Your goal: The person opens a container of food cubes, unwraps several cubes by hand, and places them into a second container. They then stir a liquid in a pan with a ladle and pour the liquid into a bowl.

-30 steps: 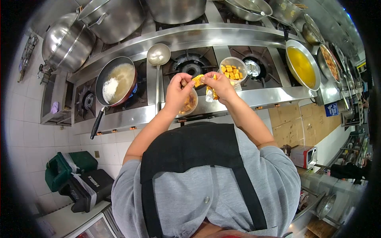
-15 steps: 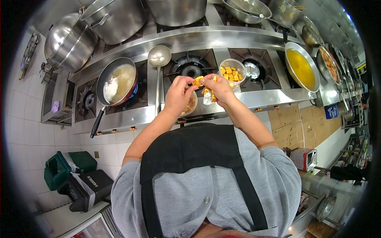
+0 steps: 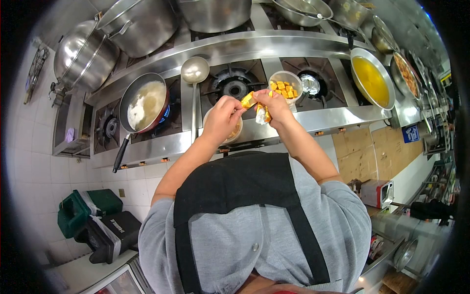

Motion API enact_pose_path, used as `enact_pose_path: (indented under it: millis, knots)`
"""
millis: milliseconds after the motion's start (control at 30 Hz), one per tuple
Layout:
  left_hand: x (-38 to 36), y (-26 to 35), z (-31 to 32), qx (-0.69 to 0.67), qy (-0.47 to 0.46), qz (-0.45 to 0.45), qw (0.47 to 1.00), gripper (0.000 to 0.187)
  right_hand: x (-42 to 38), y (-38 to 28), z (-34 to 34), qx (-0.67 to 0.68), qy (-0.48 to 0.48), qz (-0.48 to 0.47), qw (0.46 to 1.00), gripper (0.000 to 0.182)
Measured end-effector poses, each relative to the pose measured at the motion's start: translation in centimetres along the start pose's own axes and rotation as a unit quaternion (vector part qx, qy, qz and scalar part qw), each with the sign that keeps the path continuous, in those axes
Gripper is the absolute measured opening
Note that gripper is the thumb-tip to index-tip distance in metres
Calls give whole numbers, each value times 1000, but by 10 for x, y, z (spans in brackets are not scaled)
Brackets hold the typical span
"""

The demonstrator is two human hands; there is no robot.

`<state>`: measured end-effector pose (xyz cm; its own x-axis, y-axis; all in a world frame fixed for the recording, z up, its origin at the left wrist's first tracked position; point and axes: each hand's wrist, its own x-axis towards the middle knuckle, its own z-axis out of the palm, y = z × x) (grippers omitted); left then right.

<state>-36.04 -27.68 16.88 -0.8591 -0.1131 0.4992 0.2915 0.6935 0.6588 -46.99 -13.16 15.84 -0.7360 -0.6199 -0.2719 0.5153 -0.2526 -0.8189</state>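
My left hand [image 3: 223, 117] pinches one end of a small gold-wrapped piece [image 3: 248, 101]; my right hand [image 3: 276, 108] pinches its other end and holds crumpled foil [image 3: 262, 115]. The piece sits between my hands, above the stove's steel edge [image 3: 303, 120], near a tub of yellow-wrapped cubes [image 3: 286, 88] (a steel ladle [image 3: 195, 71] lies left of them).

I see bright white light shining on the steel ledge [image 3: 264, 44] above and right of the ladle [image 3: 195, 70]. Far out from the ladle, straight lines bend, corners turn black, and small things look fuzzy.
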Motion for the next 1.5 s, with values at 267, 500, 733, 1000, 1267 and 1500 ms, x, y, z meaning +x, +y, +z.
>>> enact_pose_path:
  millis: [267,500,733,1000,1267,1500]
  knots:
    - [-14,-38,4,-304,54,-166,937,14,7,1,-1,-10,-34,19,999,13]
    - [-18,-41,-1,-285,14,-265,921,20,11,17,16,-312,13,-199,929,16]
    - [-25,-50,-3,-124,38,-219,967,19,17,29,23,-396,-38,-255,881,15]
    - [-29,-27,-19,24,3,-150,988,13,20,17,25,-428,-72,-226,872,16]
    - [-35,-26,-10,-55,55,-207,975,18,25,1,27,-443,-78,-242,860,17]
    - [-22,-7,-10,5,18,-210,978,19,25,1,28,-444,-130,-228,857,18]
